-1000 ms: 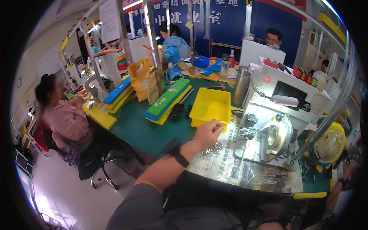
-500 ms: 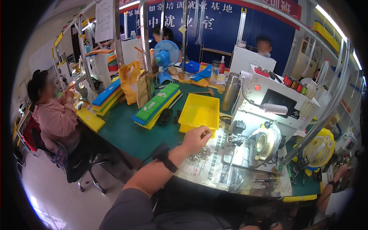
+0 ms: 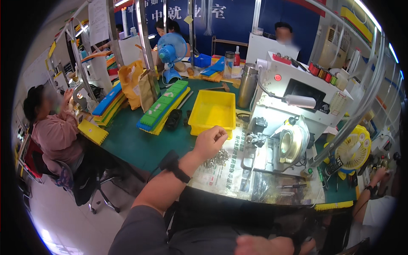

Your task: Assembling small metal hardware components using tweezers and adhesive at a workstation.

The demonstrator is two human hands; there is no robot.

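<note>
My left hand [image 3: 209,143] hovers over the newspaper at the near edge of the bench, just in front of a yellow plastic bin [image 3: 213,111]. Its fingers are curled and pinched together; whatever they may hold is too small to make out. Beside and partly beneath that hand lies a pile of small shiny metal pieces [image 3: 217,160]. A dark band with a box-like piece circles my left wrist. Low at the picture's bottom edge, my right hand [image 3: 261,246] shows near my lap, smeared by motion, its fingers unclear.
Right of the newspaper [image 3: 214,182] stands a white machine [image 3: 272,87] with a lit round metal part [image 3: 291,145]. A steel flask [image 3: 247,86] is behind. Green, blue and yellow strips [image 3: 163,106] lie left of the bin. Co-workers sit left, right and across.
The whole view has shifted slightly, so the bench sits further left and higher. My right hand has come into sight at the bottom. My left hand keeps its pinched shape near the pile.
</note>
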